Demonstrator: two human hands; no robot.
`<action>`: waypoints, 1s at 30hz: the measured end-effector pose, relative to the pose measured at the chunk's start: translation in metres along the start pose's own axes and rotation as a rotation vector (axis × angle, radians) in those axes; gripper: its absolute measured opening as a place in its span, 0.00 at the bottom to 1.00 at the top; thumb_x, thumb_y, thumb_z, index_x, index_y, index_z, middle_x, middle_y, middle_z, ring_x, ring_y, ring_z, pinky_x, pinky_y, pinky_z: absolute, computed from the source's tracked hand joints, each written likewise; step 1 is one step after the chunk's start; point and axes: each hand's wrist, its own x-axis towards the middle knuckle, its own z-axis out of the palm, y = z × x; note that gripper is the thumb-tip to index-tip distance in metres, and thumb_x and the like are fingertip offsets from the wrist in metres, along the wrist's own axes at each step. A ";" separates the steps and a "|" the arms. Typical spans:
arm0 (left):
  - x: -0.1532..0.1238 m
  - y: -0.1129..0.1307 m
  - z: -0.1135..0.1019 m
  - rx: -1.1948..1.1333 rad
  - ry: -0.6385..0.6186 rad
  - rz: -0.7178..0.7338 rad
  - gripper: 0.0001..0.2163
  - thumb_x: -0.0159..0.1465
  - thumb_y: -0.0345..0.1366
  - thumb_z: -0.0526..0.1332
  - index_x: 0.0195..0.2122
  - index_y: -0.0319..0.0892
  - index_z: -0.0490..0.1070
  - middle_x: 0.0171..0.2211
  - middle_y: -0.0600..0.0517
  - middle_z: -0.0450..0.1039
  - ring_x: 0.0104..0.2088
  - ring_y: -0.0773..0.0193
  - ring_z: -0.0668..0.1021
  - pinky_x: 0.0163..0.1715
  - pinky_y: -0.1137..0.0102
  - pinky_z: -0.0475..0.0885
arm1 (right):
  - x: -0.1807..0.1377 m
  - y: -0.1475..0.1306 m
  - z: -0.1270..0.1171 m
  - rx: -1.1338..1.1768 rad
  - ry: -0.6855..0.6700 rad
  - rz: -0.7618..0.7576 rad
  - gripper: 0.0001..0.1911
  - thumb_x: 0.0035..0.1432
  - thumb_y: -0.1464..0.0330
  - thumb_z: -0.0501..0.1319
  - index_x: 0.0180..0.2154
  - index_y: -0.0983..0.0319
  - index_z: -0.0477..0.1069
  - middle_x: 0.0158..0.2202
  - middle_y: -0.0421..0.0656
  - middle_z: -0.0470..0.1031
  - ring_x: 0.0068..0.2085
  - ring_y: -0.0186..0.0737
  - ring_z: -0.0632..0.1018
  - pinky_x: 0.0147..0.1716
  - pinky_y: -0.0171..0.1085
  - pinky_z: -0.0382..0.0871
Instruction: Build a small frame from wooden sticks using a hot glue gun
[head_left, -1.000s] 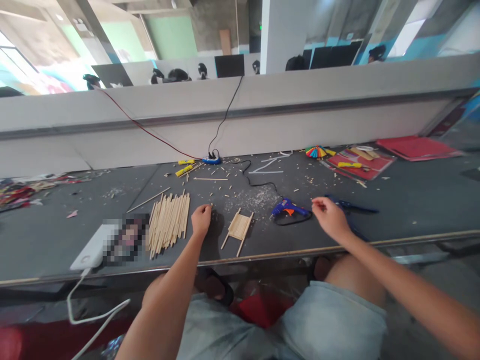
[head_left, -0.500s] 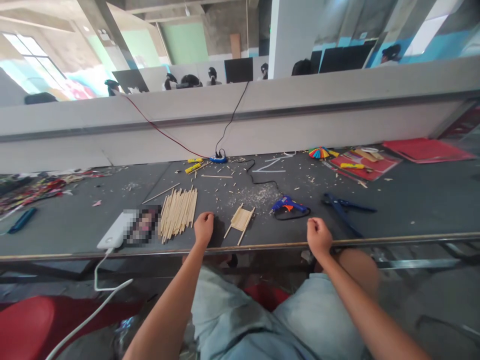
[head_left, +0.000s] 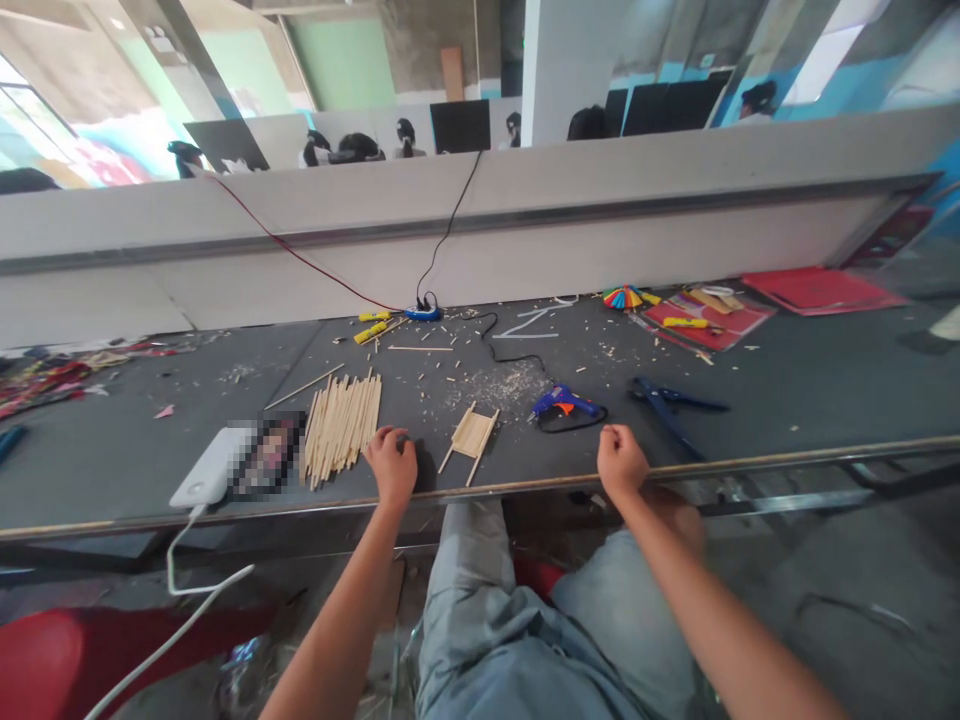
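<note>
Both forearms extend forward to the tabletop's [head_left: 795,400] front edge. Left hand [head_left: 392,465]: half open, fingers bent, beside the wooden sticks [head_left: 339,432]; contact cannot be confirmed. Right hand [head_left: 622,462]: curled into a fist near the glue gun [head_left: 559,402]; contents cannot be determined. Stick frame [head_left: 472,436] lies between the hands.
</note>
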 end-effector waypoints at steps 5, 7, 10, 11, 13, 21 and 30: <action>-0.001 -0.006 -0.010 0.079 0.063 -0.025 0.11 0.59 0.31 0.53 0.39 0.40 0.73 0.50 0.42 0.65 0.54 0.51 0.66 0.54 0.56 0.57 | 0.000 0.000 0.000 0.022 0.012 -0.014 0.16 0.56 0.61 0.51 0.35 0.62 0.74 0.26 0.43 0.73 0.27 0.38 0.68 0.26 0.34 0.51; 0.000 -0.007 -0.010 0.107 0.061 -0.049 0.11 0.60 0.33 0.53 0.39 0.40 0.73 0.47 0.41 0.66 0.51 0.49 0.67 0.51 0.56 0.60 | 0.001 0.000 0.000 0.029 0.021 -0.011 0.16 0.56 0.61 0.50 0.35 0.62 0.74 0.26 0.43 0.73 0.27 0.39 0.68 0.26 0.34 0.51; 0.002 -0.006 -0.007 0.144 0.042 -0.076 0.12 0.60 0.34 0.52 0.40 0.39 0.72 0.45 0.40 0.68 0.49 0.47 0.69 0.47 0.57 0.62 | 0.001 0.000 0.000 0.037 0.031 0.001 0.17 0.56 0.61 0.50 0.35 0.62 0.74 0.27 0.44 0.74 0.27 0.39 0.69 0.26 0.34 0.52; 0.003 -0.005 -0.006 0.153 0.032 -0.079 0.12 0.60 0.33 0.52 0.40 0.39 0.72 0.44 0.40 0.69 0.48 0.47 0.69 0.46 0.57 0.62 | 0.002 0.000 0.000 0.039 0.032 0.004 0.17 0.56 0.61 0.50 0.35 0.62 0.74 0.27 0.44 0.74 0.27 0.39 0.69 0.26 0.34 0.52; 0.002 -0.004 -0.005 0.165 0.007 -0.072 0.12 0.59 0.31 0.52 0.40 0.40 0.72 0.43 0.42 0.70 0.47 0.49 0.70 0.46 0.59 0.63 | 0.002 0.000 -0.001 0.045 0.032 0.009 0.17 0.56 0.61 0.50 0.35 0.62 0.74 0.27 0.44 0.74 0.27 0.39 0.69 0.27 0.34 0.52; -0.005 0.002 -0.007 0.221 0.025 -0.091 0.14 0.58 0.30 0.53 0.43 0.39 0.71 0.47 0.40 0.68 0.50 0.46 0.67 0.48 0.55 0.60 | 0.003 0.004 -0.003 0.076 0.038 0.005 0.16 0.55 0.62 0.50 0.35 0.61 0.74 0.28 0.44 0.74 0.30 0.40 0.70 0.28 0.34 0.54; 0.001 0.000 -0.004 0.231 -0.106 -0.049 0.15 0.60 0.26 0.49 0.45 0.38 0.70 0.42 0.40 0.72 0.45 0.52 0.73 0.43 0.61 0.65 | 0.005 0.006 -0.003 0.090 0.042 0.014 0.17 0.55 0.60 0.50 0.34 0.61 0.73 0.28 0.44 0.74 0.29 0.41 0.70 0.29 0.35 0.54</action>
